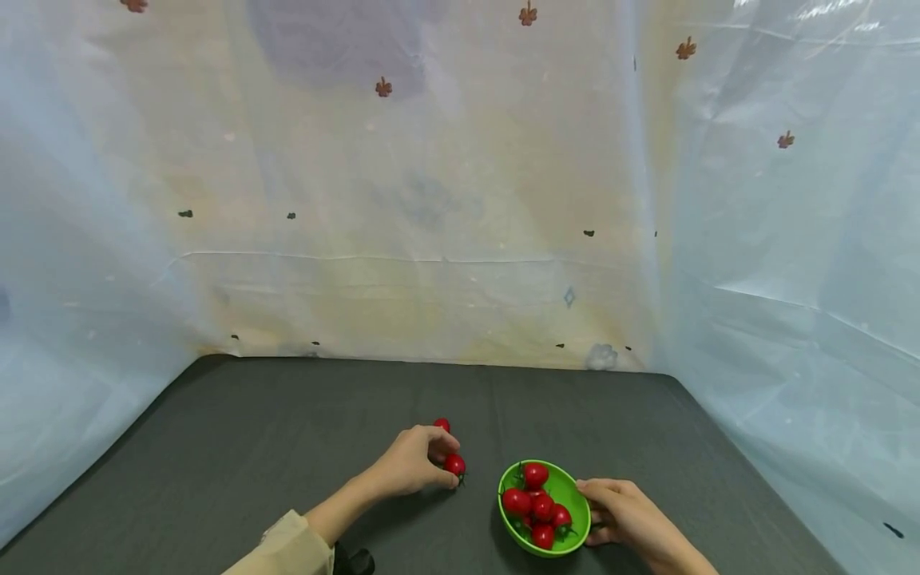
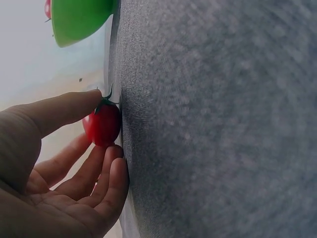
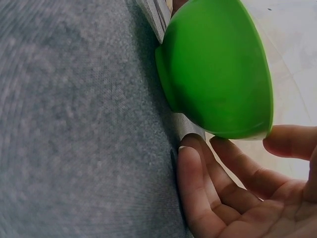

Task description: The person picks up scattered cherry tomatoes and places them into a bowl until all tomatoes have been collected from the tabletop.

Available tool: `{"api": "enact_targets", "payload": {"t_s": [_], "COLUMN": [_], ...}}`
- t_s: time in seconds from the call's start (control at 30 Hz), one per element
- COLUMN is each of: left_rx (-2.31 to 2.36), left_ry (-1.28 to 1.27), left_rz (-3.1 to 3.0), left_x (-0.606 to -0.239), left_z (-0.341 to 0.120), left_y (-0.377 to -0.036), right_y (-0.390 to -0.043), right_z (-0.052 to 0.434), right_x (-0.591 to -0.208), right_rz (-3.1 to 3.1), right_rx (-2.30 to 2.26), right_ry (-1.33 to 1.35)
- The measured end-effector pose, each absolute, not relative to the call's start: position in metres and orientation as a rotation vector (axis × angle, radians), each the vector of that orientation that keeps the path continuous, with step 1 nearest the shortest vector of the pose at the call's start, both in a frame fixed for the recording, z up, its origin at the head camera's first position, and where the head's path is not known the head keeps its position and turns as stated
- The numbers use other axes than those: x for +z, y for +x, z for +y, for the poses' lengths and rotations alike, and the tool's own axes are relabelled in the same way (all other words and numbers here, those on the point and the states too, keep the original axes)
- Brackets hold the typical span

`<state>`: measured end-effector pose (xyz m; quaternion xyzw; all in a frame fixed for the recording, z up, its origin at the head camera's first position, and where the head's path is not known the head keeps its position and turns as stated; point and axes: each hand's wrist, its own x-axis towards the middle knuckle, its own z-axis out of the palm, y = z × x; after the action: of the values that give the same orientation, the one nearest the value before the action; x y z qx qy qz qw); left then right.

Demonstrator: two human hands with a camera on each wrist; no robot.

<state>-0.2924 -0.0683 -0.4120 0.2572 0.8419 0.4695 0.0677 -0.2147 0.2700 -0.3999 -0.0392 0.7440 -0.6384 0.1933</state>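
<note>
My left hand pinches a red cherry tomato that rests on the dark grey table. In the left wrist view the thumb lies on top of this tomato and the fingers curl under it. A second tomato sits just behind that hand. To the right stands a green bowl holding several tomatoes. My right hand cups the bowl's right side, thumb at the rim and fingers at the base of the bowl.
Pale plastic sheeting walls in the table at the back and both sides. Bare grey tabletop stretches to the left and behind the bowl. A small dark object shows at the bottom edge by my left sleeve.
</note>
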Motion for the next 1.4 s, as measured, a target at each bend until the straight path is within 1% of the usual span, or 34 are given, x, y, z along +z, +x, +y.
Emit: {"api": "enact_targets", "payload": {"t_s": [0.9,1.4], "left_rx": [1.362,1.447], "left_ry": [0.855,0.812], "left_rz": [2.547,2.537], "left_x": [-0.412,-0.403], "left_z": [-0.066,-0.067], "left_y": [-0.286,-0.282], "right_y": [-0.214,-0.214], "right_z": [0.272,0.270], "right_x": [-0.400,-0.399], "right_rz": [2.061,2.066], "right_rx": [-1.795,-1.791], "right_ry": [-0.150,-0.129]}}
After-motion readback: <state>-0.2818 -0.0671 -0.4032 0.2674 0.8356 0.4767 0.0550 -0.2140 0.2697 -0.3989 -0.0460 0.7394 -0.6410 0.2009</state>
